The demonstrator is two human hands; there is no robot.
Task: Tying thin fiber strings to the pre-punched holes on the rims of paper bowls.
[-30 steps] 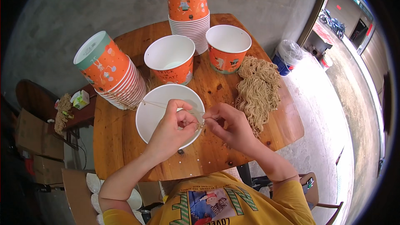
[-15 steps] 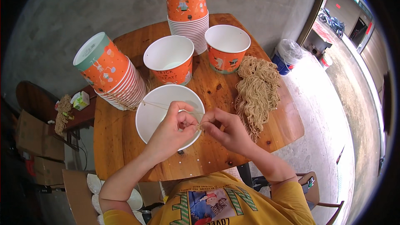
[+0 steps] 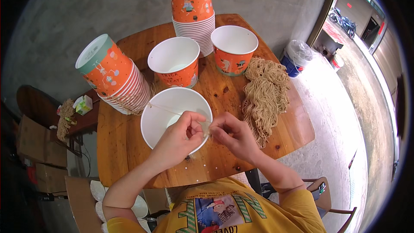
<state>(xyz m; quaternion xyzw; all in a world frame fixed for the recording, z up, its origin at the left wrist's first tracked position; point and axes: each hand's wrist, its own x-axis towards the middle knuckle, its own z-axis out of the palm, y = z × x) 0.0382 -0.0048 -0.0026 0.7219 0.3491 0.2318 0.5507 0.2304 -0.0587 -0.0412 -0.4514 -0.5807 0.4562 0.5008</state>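
A white-lined paper bucket (image 3: 157, 116) stands upright in front of me on the wooden table. A thin beige string (image 3: 165, 109) runs from a spot near its left rim across the opening to my hands. My left hand (image 3: 183, 134) reaches over the bucket, thumb and fingers pinched on the string. At the bucket's right rim my right hand (image 3: 233, 134) pinches the string too, its fingertips almost touching the left ones. The exact lie of the string between the fingertips is too small to make out.
Two open orange buckets (image 3: 176, 72) (image 3: 234, 62) stand behind. Upside-down stacks of buckets rise at the left (image 3: 110, 75) and at the back (image 3: 192, 13). A heap of beige strings (image 3: 265, 99) lies on the right. Below the table's left edge sits a carton (image 3: 79, 198) of white-looking buckets.
My left hand has lowered slightly, its raised fingers curling nearer the thumb. The right hand stays nearly in place, still pinching. Less string shows between the hands.
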